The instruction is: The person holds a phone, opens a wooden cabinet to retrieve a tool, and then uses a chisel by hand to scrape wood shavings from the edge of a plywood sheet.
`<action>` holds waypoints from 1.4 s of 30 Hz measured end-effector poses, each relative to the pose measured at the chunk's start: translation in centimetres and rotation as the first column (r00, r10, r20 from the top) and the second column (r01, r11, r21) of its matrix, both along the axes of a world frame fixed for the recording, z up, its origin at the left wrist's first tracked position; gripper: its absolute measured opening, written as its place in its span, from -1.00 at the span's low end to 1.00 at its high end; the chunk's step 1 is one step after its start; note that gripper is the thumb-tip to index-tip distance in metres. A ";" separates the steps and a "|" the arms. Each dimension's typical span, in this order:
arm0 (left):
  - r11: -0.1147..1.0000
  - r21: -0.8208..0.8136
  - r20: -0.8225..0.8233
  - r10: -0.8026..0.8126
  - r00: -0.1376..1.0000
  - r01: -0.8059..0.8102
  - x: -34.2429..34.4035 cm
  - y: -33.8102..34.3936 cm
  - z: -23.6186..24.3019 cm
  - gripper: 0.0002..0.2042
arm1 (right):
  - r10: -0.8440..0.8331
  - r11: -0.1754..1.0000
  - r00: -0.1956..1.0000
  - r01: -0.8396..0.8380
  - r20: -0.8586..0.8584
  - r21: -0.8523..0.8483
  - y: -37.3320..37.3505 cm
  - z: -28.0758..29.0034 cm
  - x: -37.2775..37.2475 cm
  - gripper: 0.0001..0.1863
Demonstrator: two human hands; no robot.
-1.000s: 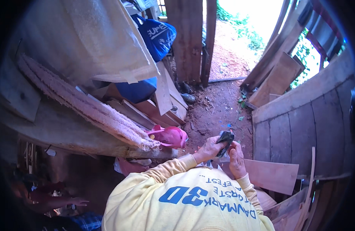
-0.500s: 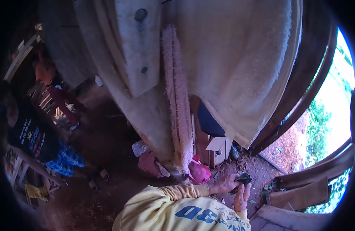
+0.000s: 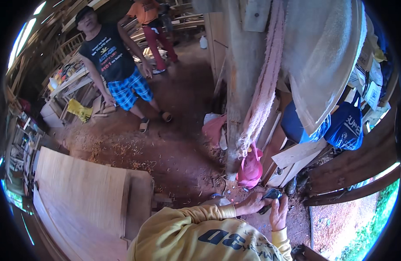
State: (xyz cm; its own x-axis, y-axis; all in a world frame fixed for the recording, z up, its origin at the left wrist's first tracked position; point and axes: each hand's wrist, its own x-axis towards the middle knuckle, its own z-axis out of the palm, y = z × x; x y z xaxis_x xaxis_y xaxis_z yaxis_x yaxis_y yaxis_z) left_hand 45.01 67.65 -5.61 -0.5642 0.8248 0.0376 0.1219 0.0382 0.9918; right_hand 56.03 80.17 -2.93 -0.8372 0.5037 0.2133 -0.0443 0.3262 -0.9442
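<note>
Closest in, both hands meet just in front of the yellow sleeves, at the foot of the wooden post [image 3: 235,108]. The left hand [image 3: 252,203] curls under a small dark object [image 3: 270,199], fingers wrapped on it, apparently steadying it. The right hand [image 3: 279,214] comes up from below with its fingers folded onto the same thing, perhaps working it, though what kind of object it is stays too small to tell. It sits low over the red dirt floor [image 3: 174,148], just right of the post's base.

Right against the post hangs a pink bag [image 3: 250,169], and a long pinkish fringed cloth [image 3: 263,95] drapes down the post's right side, likely parked there off the dirt. Further right of the post, a dark blue bag [image 3: 346,126] with pale lettering hangs among leaning boards.

Left of the post, a broad pale plywood sheet [image 3: 78,191] lies flat. Beyond, well behind the post, a person in checked blue shorts [image 3: 126,89] stands near a yellow bag [image 3: 80,111].
</note>
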 end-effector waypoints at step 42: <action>0.928 -0.096 0.200 0.373 0.906 -0.361 -4.5 -26.3 0.3 -0.81 | 0.584 -0.087 -0.441 -0.869 -0.681 0.488 -21.0 39.5 -17.1 -0.01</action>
